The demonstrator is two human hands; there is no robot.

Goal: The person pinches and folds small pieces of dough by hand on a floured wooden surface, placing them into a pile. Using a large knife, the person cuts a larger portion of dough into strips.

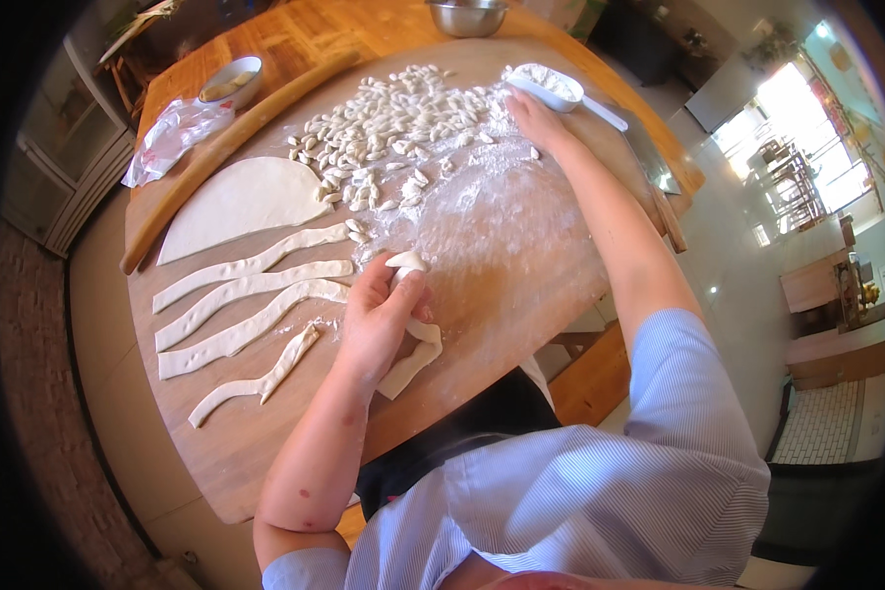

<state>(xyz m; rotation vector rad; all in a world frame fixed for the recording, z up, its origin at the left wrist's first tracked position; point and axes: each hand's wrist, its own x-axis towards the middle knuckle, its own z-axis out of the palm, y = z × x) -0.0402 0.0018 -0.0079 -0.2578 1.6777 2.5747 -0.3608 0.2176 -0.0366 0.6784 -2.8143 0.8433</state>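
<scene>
My left hand [383,302] grips a strip of dough [417,358]. One rounded end pokes out above my thumb, and the rest trails down onto the wooden board [501,295]. Reaching far forward, my right hand [538,122] touches loose white flour [498,110] right beside a white scoop [549,82] filled with flour. Its fingertips are partly hidden, so any hold cannot be made out. Many small shaped dough pieces [391,118] lie heaped between the hands and the far edge. Several cut dough strips [251,287] and a rounded dough sheet [243,203] lie left of my left hand.
A long wooden rolling pin [228,140] slants along the board's left side. Beyond it are a bowl [232,81] and a crumpled plastic bag [177,136]. A metal bowl [468,18] stands at the back. At right, a wide-bladed knife [645,151] lies with its wooden handle past the board's edge.
</scene>
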